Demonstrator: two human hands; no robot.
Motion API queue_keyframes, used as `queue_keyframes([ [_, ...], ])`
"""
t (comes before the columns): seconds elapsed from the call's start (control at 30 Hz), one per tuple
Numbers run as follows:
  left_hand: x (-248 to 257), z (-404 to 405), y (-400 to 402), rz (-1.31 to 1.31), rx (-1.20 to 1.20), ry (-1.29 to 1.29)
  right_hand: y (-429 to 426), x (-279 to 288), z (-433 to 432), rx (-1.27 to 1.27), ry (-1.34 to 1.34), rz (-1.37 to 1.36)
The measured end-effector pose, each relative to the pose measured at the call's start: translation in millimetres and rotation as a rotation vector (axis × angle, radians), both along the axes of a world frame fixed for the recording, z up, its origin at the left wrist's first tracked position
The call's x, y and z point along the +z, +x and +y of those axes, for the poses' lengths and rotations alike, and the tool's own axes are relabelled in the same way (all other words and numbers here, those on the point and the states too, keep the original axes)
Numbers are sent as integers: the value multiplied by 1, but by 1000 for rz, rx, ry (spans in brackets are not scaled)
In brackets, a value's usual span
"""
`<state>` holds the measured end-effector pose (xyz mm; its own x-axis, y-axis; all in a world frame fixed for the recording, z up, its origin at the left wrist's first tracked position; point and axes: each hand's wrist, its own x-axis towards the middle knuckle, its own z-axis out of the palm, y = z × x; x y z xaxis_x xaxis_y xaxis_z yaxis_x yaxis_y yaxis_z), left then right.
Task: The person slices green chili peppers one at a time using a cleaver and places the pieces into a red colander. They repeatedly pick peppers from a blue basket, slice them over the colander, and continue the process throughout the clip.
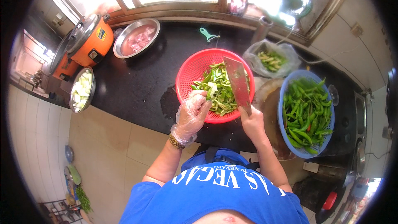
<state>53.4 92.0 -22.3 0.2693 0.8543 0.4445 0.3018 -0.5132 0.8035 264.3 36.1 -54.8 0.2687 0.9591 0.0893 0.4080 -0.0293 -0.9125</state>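
A red plastic colander (186, 68) holds sliced green peppers (222, 91) and stands on the black countertop. Over its right side my right hand (253, 124), bare, grips a cleaver (238, 81), its broad blade tilted above the slices. My left hand (192, 112) wears a clear plastic glove and is curled at the colander's near left edge; whether something small is in its fingers cannot be told. Right of my right hand, a round chopping board (270, 112) lies partly under a blue plastic basket (281, 99) full of whole green peppers (306, 109).
A plastic bag of cut vegetables (270, 59) sits behind the board. A green peeler (207, 35) lies at the back. Leftward are a metal basin with raw meat in liquid (136, 39), an orange rice cooker (93, 40) and a bowl of pale cut vegetable (82, 90) at the counter's edge.
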Motion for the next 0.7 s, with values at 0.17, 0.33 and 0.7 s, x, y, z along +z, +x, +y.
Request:
queue_keyframes([
  [0.17, -3, 6, -1, 94, 11, 82, -18, 20, -5, 125, 103, -22],
  [0.33, 12, 6, -2, 230, 28, 220, -5, 9, 6, 69, -181, -146],
  [0.7, 4, 52, 47, 308, -135, 138, 18, 13, -55, -18, -58, 135],
])
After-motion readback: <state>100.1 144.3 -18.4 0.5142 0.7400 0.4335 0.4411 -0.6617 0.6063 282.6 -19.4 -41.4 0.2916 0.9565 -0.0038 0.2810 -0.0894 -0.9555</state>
